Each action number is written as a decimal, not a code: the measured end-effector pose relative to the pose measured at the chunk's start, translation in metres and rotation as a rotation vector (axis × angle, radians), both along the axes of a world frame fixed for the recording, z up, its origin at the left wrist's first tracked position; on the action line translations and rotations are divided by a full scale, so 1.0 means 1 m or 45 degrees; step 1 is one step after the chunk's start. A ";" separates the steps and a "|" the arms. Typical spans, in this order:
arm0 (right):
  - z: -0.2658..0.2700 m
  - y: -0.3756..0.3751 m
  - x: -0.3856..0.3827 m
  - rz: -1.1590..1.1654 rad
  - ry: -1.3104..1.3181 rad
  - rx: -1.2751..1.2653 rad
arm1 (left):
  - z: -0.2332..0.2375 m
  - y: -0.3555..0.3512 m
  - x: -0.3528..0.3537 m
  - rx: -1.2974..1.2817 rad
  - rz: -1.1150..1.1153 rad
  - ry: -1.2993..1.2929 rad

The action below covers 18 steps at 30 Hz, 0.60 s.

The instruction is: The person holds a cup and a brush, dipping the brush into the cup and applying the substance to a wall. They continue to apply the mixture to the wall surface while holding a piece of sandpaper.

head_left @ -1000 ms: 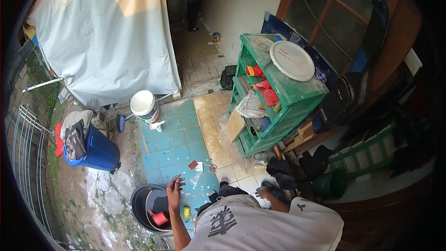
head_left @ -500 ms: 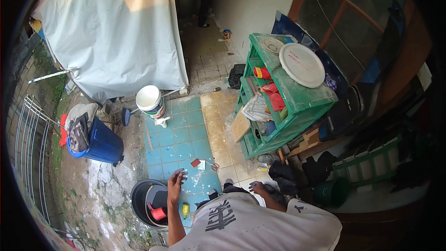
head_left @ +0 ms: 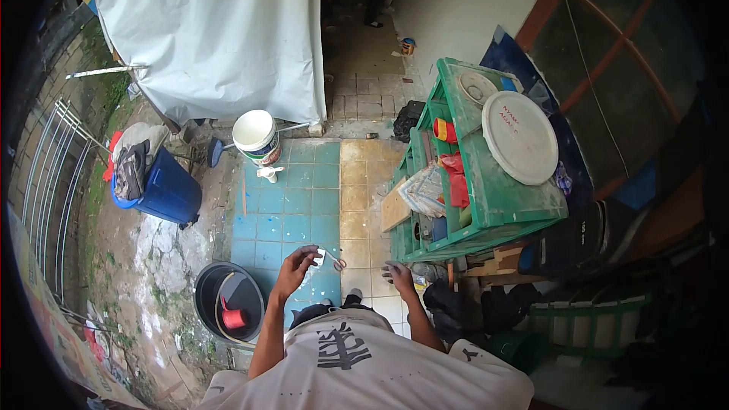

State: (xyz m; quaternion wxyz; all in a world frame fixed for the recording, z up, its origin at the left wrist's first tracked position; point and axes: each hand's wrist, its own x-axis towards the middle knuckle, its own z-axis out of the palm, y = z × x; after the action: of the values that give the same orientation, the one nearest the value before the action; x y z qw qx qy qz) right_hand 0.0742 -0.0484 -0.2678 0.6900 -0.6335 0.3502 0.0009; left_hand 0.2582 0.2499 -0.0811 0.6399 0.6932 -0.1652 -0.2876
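My left hand [head_left: 298, 270] is raised over the blue tiles, its fingers loosely bent and apart, with nothing visible in them. Just beyond its fingertips a small white card [head_left: 320, 257] lies on the floor, beside a pair of scissors [head_left: 338, 261]. My right hand [head_left: 398, 276] hovers over the pale tiles to the right, fingers slightly spread and holding nothing that I can see. A black tub [head_left: 203, 296] with dark liquid and a red dipper [head_left: 232, 316] stands to the left of my left forearm.
A white paint bucket [head_left: 257, 135] stands ahead, with a white scoop-like item [head_left: 269, 173] before it. The green shelf [head_left: 497, 216] on the right carries a large round lid [head_left: 520, 137]. A blue bin [head_left: 171, 190] stands left. A person's leg [head_left: 376, 4] shows in the passage.
The view has shifted as my head and body moved. Both hands stay raised and empty. The small red piece and the yellow bottle no longer show, apparently covered by my left hand and arm.
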 end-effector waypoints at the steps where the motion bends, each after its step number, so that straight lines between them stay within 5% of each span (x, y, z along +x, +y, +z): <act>1: -0.001 -0.005 0.010 0.019 0.014 0.008 | 0.000 -0.002 -0.004 -0.017 0.021 -0.006; 6: -0.016 -0.025 0.041 0.117 -0.014 0.018 | -0.031 0.032 -0.008 0.149 0.140 -0.006; 18: 0.033 0.007 0.133 0.391 -0.034 0.081 | -0.021 0.071 0.048 0.254 0.433 0.048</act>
State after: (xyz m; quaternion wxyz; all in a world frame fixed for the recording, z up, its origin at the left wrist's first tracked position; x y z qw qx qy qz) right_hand 0.2075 -0.0413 -0.2350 0.7061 -0.6572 0.2399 0.1090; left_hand 0.3065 0.3207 -0.1019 0.6104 0.7656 -0.0043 -0.2033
